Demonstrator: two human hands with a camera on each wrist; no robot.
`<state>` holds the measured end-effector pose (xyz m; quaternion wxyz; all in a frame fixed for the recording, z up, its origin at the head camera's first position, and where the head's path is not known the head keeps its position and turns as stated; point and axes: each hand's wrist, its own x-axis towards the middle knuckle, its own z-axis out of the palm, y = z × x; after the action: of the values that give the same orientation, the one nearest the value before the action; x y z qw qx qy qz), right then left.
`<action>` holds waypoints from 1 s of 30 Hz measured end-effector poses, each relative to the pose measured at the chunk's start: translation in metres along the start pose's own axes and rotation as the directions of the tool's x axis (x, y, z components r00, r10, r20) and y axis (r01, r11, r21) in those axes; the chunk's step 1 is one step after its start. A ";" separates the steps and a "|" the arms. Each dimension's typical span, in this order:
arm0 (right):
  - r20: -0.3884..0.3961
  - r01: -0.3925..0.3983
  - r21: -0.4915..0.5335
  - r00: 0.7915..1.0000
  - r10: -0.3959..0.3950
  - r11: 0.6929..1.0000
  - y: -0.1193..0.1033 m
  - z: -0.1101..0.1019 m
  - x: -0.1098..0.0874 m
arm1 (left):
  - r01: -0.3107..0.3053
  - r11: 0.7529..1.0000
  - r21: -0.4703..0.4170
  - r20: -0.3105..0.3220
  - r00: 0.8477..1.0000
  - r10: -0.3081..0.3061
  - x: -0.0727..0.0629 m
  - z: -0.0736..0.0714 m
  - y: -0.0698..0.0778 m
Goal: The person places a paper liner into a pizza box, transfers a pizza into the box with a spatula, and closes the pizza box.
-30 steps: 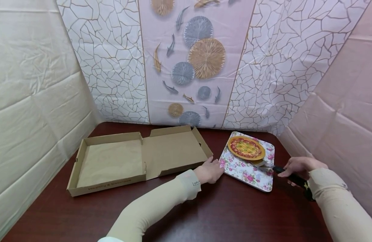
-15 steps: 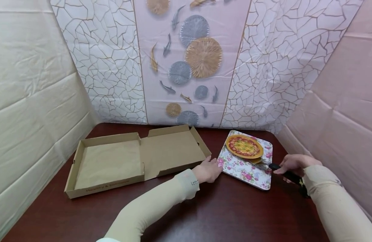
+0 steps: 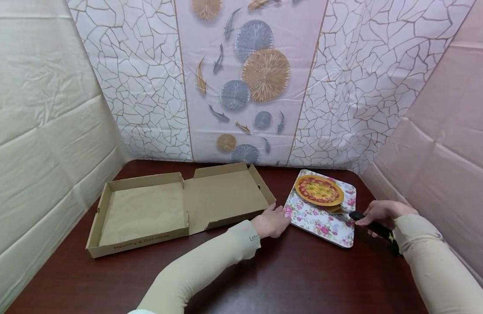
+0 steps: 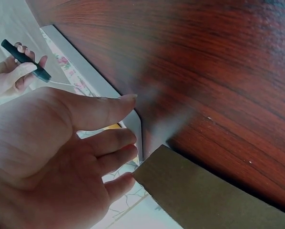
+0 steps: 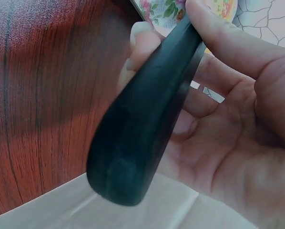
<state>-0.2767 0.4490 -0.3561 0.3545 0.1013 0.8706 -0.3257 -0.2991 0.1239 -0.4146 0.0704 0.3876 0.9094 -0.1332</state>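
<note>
My right hand (image 3: 378, 216) grips the black handle (image 5: 142, 119) of a spatula, its fingers and thumb around it in the right wrist view. The thin metal blade (image 3: 345, 214) reaches under the near edge of a round pizza (image 3: 319, 191), which hides the blade's far end. The pizza has a yellow crust and red-and-yellow topping, and lies towards the far side of a white floral tray (image 3: 320, 229). At the tray's left edge is my left hand (image 3: 271, 221). Its fingers are loosely bent with nothing held, beside the tray and the cardboard box's corner.
An open cardboard pizza box (image 3: 147, 211) lies on the left, its lid (image 3: 225, 192) spread flat towards the tray. The dark red-brown table (image 3: 288, 279) runs in front of both. Cloth-covered walls (image 3: 433, 144) stand close at the sides and back.
My right hand has shifted a little forward and left, and the spatula's blade lies further under the pizza. The left hand stays by the tray. The head view has shifted slightly.
</note>
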 end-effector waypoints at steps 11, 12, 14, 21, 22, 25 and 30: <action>-0.011 -0.009 0.018 1.000 0.009 1.000 0.002 0.002 0.006 | -0.002 1.000 -0.008 -0.009 1.000 0.001 -0.004 -0.002 0.001; -0.014 -0.011 0.025 1.000 0.011 1.000 0.002 0.002 0.006 | -0.002 1.000 -0.010 -0.011 1.000 0.002 -0.005 -0.002 0.001; -0.016 -0.006 0.030 1.000 0.006 1.000 0.002 0.003 0.006 | -0.002 1.000 -0.014 -0.013 1.000 0.002 -0.005 -0.002 0.001; -0.008 0.014 0.038 1.000 -0.014 0.999 0.000 0.004 0.005 | 0.008 1.000 -0.022 -0.018 1.000 -0.008 -0.004 0.000 0.001; -0.009 0.017 0.036 1.000 -0.017 0.999 0.000 0.004 0.005 | 0.005 1.000 -0.020 -0.017 1.000 -0.005 -0.004 0.000 0.001; -0.020 0.015 0.031 1.000 -0.015 0.999 0.000 0.005 0.006 | 0.008 1.000 -0.017 -0.015 1.000 -0.008 -0.003 0.001 0.001; -0.039 0.000 0.037 0.999 0.001 0.999 0.002 0.004 0.010 | 0.010 1.000 -0.011 -0.006 1.000 -0.010 -0.002 0.002 0.001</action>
<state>-0.2808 0.4470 -0.3659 0.3358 0.1144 0.8711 -0.3396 -0.2968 0.1228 -0.4159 0.0691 0.3831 0.9123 -0.1271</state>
